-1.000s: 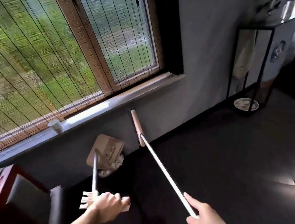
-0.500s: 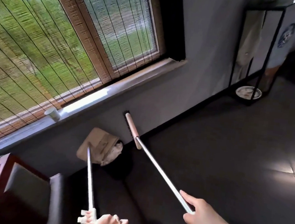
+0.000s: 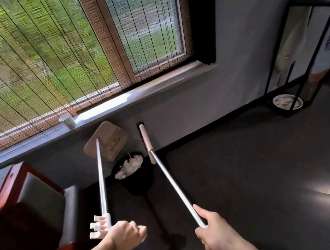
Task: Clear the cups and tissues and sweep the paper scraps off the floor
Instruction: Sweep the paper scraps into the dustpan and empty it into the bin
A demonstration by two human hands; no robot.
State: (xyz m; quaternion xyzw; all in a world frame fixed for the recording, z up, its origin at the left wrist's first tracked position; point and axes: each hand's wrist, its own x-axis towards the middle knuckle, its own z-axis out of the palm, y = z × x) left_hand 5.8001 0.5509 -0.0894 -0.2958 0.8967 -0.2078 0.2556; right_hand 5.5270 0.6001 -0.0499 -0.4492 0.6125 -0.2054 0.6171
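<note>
My left hand (image 3: 123,238) grips the comb-shaped handle of a long-handled tan dustpan (image 3: 107,139), which is raised and tilted beside the wall. Below it stands a black bin (image 3: 141,181) with white tissues and paper scraps (image 3: 129,166) inside. My right hand (image 3: 216,235) grips the metal pole of a broom (image 3: 173,184); its pink head (image 3: 146,140) hovers by the wall just right of the bin. A white paper cup (image 3: 67,120) stands on the window sill.
A dark red chair with grey cushions (image 3: 26,195) sits at the lower left against the wall. A black metal-frame stand (image 3: 309,59) with a white dish (image 3: 287,101) at its base is at the far right. Dark tiled floor (image 3: 255,186) stretches to the right.
The dustpan has lifted and tipped away from the bin, and the white scraps now lie in the bin. The broom head stays near the wall.
</note>
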